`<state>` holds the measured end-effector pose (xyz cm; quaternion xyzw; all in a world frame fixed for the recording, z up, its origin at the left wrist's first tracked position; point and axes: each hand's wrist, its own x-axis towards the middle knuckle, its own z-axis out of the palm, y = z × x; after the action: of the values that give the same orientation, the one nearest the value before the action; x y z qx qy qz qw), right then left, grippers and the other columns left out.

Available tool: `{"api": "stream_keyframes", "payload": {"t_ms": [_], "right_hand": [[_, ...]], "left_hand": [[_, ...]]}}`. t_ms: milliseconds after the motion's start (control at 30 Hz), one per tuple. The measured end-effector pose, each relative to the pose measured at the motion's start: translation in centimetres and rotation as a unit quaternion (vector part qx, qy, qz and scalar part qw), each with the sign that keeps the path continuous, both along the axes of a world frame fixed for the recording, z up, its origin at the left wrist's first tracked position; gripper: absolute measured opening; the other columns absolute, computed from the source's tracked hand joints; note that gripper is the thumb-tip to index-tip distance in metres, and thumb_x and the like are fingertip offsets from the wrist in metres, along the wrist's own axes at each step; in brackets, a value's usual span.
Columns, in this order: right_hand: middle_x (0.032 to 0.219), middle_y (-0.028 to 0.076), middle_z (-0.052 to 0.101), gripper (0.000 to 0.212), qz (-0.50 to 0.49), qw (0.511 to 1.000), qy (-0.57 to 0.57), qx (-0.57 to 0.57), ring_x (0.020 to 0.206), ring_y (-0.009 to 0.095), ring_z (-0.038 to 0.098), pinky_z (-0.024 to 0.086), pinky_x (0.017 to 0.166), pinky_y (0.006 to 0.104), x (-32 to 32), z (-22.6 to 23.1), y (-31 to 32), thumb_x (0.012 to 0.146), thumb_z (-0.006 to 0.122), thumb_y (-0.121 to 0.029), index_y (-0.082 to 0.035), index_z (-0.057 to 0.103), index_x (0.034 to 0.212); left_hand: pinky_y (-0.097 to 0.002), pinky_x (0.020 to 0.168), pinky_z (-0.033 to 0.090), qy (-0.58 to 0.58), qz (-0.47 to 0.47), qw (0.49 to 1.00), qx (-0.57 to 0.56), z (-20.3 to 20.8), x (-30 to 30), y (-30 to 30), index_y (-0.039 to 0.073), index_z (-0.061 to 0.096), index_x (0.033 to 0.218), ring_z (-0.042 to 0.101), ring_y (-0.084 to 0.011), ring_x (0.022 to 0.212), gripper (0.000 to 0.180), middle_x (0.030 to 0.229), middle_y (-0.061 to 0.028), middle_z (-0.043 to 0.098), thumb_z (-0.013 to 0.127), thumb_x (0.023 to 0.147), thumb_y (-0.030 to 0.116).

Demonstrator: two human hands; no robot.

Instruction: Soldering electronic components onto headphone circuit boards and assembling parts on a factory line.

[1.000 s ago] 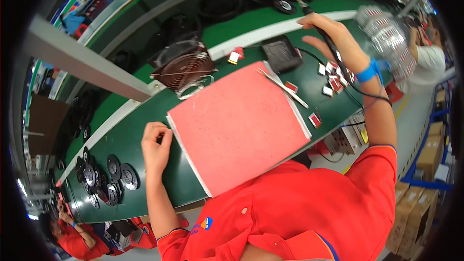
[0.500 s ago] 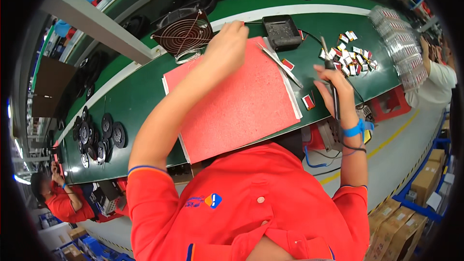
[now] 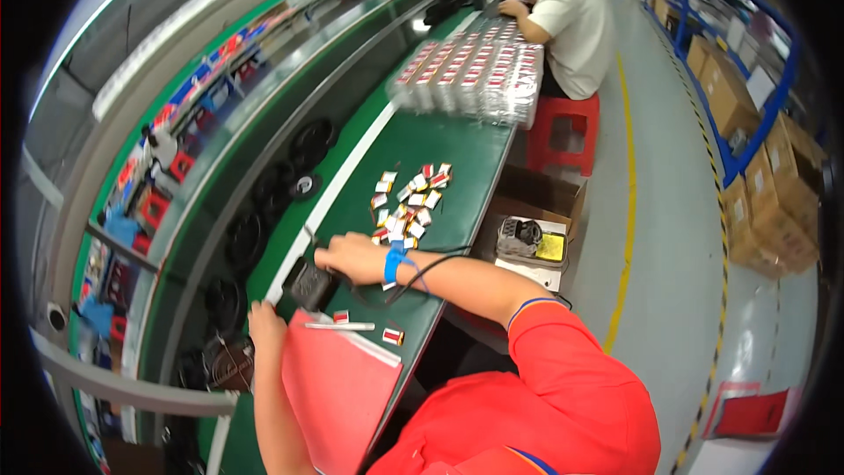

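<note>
My right hand (image 3: pixel 353 259) is closed round a soldering iron, whose dark cable (image 3: pixel 420 271) trails back past my wrist. It is over the far edge of a black tray (image 3: pixel 309 286). My left hand (image 3: pixel 266 325) is at the far edge of a pink mat (image 3: pixel 338 387), fingers curled; what they hold, if anything, is hidden. Tweezers (image 3: pixel 338 326) lie along the mat's right edge. Two small red-and-white battery cells, one upper (image 3: pixel 341 317) and one lower (image 3: pixel 393 336), lie beside them. A pile of similar cells (image 3: pixel 409 207) is spread beyond my right hand.
A fan with a wire grille (image 3: pixel 231 364) stands by my left forearm. Stacked clear plastic trays (image 3: pixel 475 79) of cells cover the bench farther along, where a co-worker in white (image 3: pixel 576 26) sits at a red stool (image 3: pixel 563 136). Black round speaker parts (image 3: pixel 312 142) line the far side.
The view has swung to the right along the bench. My right hand has moved from above the near side of the bench to the black tray, iron still in it. My left hand stays near the mat's far edge.
</note>
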<state>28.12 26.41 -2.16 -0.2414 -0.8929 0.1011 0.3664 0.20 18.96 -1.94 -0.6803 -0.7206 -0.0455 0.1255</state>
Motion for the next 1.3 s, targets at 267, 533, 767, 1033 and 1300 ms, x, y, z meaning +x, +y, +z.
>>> {"api": "stream_keyframes", "payload": {"t_ms": [267,533,767,1033,1300], "right_hand": [[0.072,0.011,0.059,0.030,0.015,1.000,-0.005,0.026,0.076,0.034,0.059,0.044,0.061,0.0457,2.4,-0.1,-1.6,0.065,0.068,-0.009,-0.014,0.052,0.089],[0.075,0.008,0.061,0.027,0.004,0.997,0.063,0.051,0.083,0.030,0.057,0.044,0.064,0.0419,4.7,0.5,-5.8,0.069,0.068,-0.014,-0.011,0.050,0.089],[0.081,0.009,0.059,0.036,0.003,0.984,0.173,-0.031,0.081,0.031,0.057,0.046,0.065,0.0413,6.4,-1.8,-12.2,0.072,0.073,-0.020,-0.008,0.047,0.093],[0.077,0.006,0.056,0.025,-0.061,0.987,0.142,0.053,0.081,0.023,0.055,0.041,0.062,0.0355,5.5,-3.0,-13.1,0.077,0.065,-0.018,-0.009,0.050,0.095],[0.073,0.006,0.060,0.022,-0.065,0.984,0.155,0.057,0.077,0.026,0.056,0.047,0.062,0.0371,5.7,-3.1,-11.8,0.071,0.063,-0.007,-0.010,0.051,0.091]], "left_hand": [[-0.0439,0.067,0.046,-0.074,-0.070,0.989,0.103,5.4,3.3,-4.0,-0.002,0.060,0.086,0.057,-0.0394,0.080,0.015,0.087,-0.0191,0.056,0.065,0.072,0.001],[-0.0380,0.073,0.047,-0.178,-0.280,0.942,0.047,5.9,14.4,-6.2,-0.002,0.060,0.094,0.059,-0.0336,0.082,0.020,0.093,-0.0170,0.057,0.054,0.077,-0.010],[-0.0393,0.078,0.046,-0.184,-0.259,0.946,0.073,2.8,13.3,-7.0,0.000,0.060,0.093,0.056,-0.0332,0.089,0.017,0.095,-0.0148,0.058,0.059,0.077,-0.004],[-0.0407,0.078,0.041,-0.128,-0.280,0.948,0.077,2.1,11.7,-8.1,0.001,0.062,0.090,0.050,-0.0335,0.087,0.017,0.088,-0.0137,0.057,0.057,0.075,-0.006],[-0.0417,0.073,0.039,-0.037,-0.305,0.948,0.083,2.1,11.3,-8.8,0.002,0.049,0.083,0.048,-0.0333,0.083,0.016,0.084,-0.0131,0.050,0.055,0.071,-0.007]]}}
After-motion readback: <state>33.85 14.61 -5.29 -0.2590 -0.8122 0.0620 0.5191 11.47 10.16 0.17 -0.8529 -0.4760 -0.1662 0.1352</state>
